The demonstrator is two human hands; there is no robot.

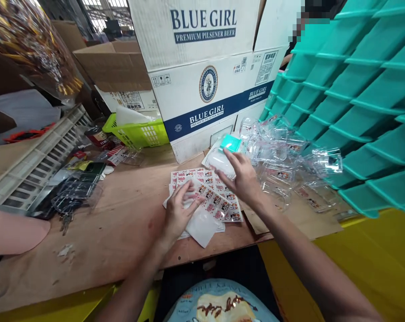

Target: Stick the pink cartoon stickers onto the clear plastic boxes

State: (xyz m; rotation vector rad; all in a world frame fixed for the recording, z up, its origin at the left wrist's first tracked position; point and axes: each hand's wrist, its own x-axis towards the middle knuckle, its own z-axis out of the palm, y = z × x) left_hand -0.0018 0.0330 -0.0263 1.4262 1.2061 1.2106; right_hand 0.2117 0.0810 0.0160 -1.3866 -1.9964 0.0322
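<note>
- Sticker sheets printed with small cartoon animals lie in a loose, fanned pile on the wooden table, near its front edge, with a pale sheet of paper at their lower side
- The left hand is over the left part of this pile, fingers curved and thumb standing away from them; whether a fingertip presses on the paper cannot be told
- The right hand is spread, thumb well off the forefinger, its fingertips at the near edge of a small teal piece; contact is unclear
- That piece rests on a whitish translucent packet just beyond the sheets
- The step in hand looks like handling the stickers and the teal piece together; lifting the piece would call for closing the right fingers on its rim, and taking one sticker for a careful pinch
- Clear plastic packs heap up beside the right hand and crowd that side
- Behind the packet a white beer carton blocks reach forward, while stacked teal trays wall off the right
- Farther left are a lime basket, keys and a pink cap
</note>
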